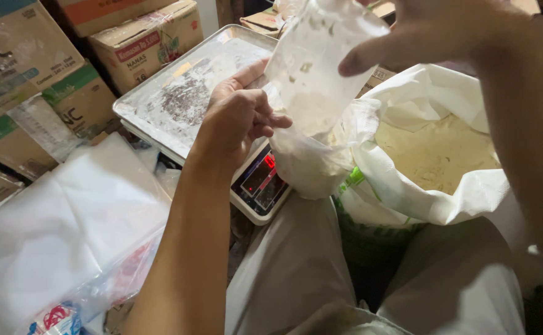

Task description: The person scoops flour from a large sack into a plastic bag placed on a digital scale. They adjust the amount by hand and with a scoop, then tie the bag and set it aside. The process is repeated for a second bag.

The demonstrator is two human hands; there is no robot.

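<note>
Already the clear bag [312, 93] carries a load of pale powder: its bottom bulges full and white at about 6 o'clock of the bag, just above the scale's display [260, 180], while the upper stretch is only dusted and see-through. So the filling looks partly done, as a judgement; the bag is off the scale's tray [172, 93], its mouth is not closed, and the sack [432, 155] at 3 o'clock stands open with plenty of yellowish powder left in it. The bag is held in the air over the gap between scale and sack, touching the sack's folded rim on its lower right. Its long axis runs from 12 o'clock down to 6, leaning slightly, with the top toward 1 o'clock and the heavy end toward 7; the mouth end points up, out of frame. The left hand [237, 121] is clenched on the bag's left side about midway, thumb up along the film. The right hand [432, 31] comes in from the upper right, forefinger stretched across the bag's top; whether it pinches the film I cannot tell. A pile of empty bags [67, 229] lies at 8 o'clock, cartons [141, 43] at 11.
</note>
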